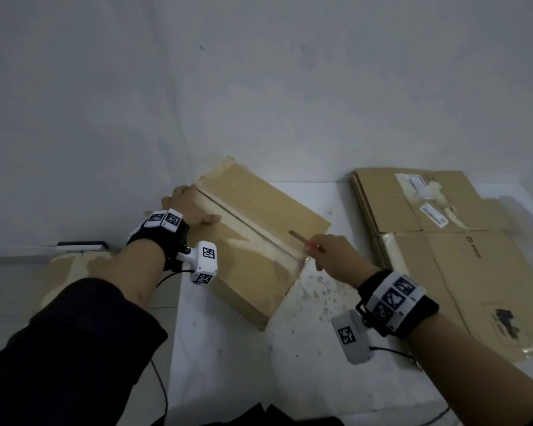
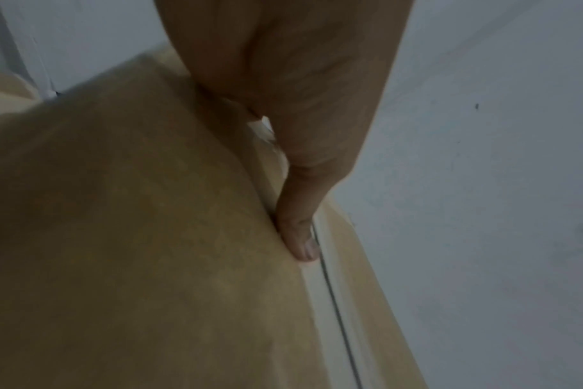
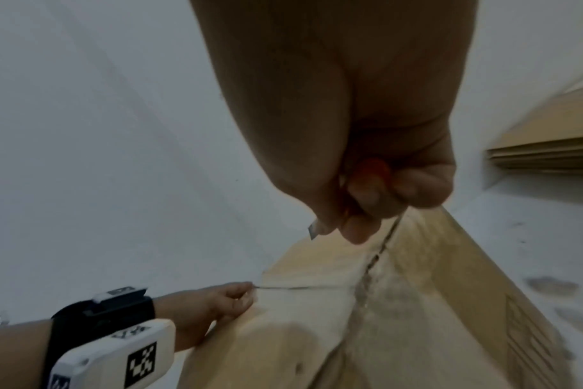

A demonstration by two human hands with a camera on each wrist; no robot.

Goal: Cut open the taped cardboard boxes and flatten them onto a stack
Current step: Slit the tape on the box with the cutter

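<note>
Head view shows flattened boxes (image 1: 437, 238) already stacked at right, while the left hand (image 1: 191, 210) presses flat-fingered on the slit box (image 1: 253, 241) mid-table and the right hand (image 1: 330, 253) pinches the cutter (image 1: 302, 238), flattening not yet done.

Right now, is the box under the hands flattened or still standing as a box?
Still standing. The box keeps its full side walls on the table, flaps down; the flattened stack lies apart, to its right.

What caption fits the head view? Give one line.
Left hand steadies the taped cardboard box; right hand holds a utility knife.
</note>
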